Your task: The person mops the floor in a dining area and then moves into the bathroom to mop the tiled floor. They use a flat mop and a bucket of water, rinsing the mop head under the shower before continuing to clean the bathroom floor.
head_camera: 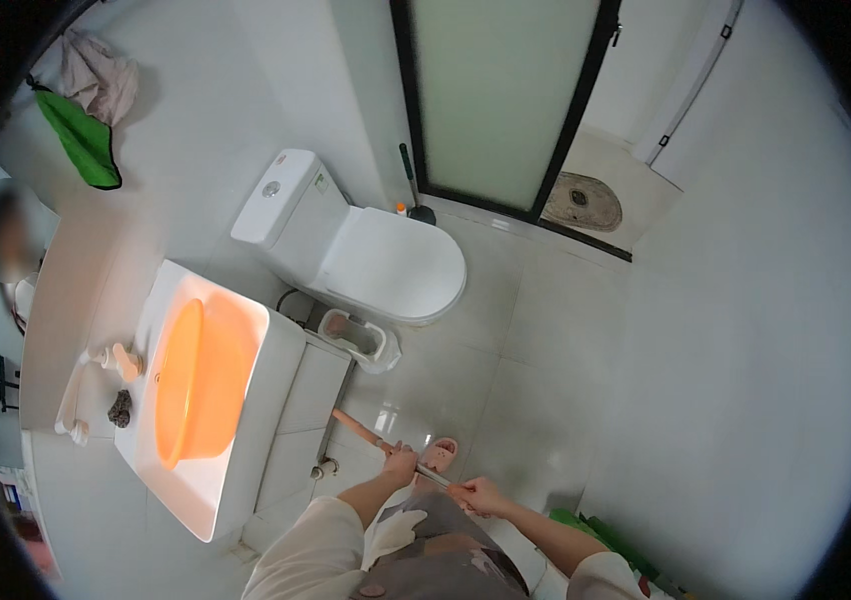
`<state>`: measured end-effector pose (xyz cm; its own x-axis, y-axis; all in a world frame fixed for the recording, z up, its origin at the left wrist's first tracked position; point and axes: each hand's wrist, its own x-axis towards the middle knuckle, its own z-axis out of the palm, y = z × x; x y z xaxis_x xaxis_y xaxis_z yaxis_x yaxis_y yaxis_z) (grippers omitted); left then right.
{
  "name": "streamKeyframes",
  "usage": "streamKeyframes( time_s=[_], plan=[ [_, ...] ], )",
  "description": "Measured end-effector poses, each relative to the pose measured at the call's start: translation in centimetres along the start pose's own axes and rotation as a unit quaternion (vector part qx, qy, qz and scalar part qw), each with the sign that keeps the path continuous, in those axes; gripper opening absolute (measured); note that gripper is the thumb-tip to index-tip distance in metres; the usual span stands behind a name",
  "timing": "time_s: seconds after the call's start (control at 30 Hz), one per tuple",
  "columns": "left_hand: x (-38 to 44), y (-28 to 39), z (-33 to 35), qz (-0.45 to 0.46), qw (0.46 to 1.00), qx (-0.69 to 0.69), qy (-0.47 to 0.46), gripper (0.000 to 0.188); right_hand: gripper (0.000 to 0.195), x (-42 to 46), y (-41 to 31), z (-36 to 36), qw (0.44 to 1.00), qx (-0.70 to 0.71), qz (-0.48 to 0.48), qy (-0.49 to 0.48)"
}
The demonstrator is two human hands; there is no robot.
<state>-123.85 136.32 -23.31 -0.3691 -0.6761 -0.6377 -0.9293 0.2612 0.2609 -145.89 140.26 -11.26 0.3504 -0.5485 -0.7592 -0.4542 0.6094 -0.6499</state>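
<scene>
My left hand (401,463) is closed around a long metal-and-pink pole (433,475), whose pink end points toward the sink cabinet (307,390). My right hand (475,498) grips the same pole lower down, near my body. Whatever lies at the pole's near end is hidden by that hand and my clothes. A pink slipper (440,452) shows just beyond the pole on the tiled floor. To the left, an orange plastic basin (212,375) stands tilted on its side in the white sink (204,517).
A toilet (394,264) with its lid down stands ahead, with a small waste bin (354,337) beside it. A plunger (422,214) leans near the frosted-glass door (504,97). A squat drain (583,201) lies past the doorway. Green items (583,521) are low at right.
</scene>
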Motion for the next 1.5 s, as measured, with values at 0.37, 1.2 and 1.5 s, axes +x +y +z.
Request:
streamKeyframes(
  time_s=[0.37, 1.2, 1.5],
  plan=[
    [2.7, 2.1, -3.5, 0.022, 0.999, 0.005, -0.032, 0.021, 0.048, 0.1, -0.5, -2.8, 0.995, 0.086, 0.053, -0.007],
    [2.3, 5.6, -2.3, 0.166, 0.985, 0.046, -0.026, 0.022, 0.044, -7.1, 1.0, -0.9, 0.942, 0.285, 0.174, 0.024],
    [3.3, 13.4, 0.6, 0.253, 0.958, 0.081, -0.109, 0.013, 0.042, -13.9, 4.1, -4.4, 0.931, 0.286, 0.217, 0.060]
  ],
)
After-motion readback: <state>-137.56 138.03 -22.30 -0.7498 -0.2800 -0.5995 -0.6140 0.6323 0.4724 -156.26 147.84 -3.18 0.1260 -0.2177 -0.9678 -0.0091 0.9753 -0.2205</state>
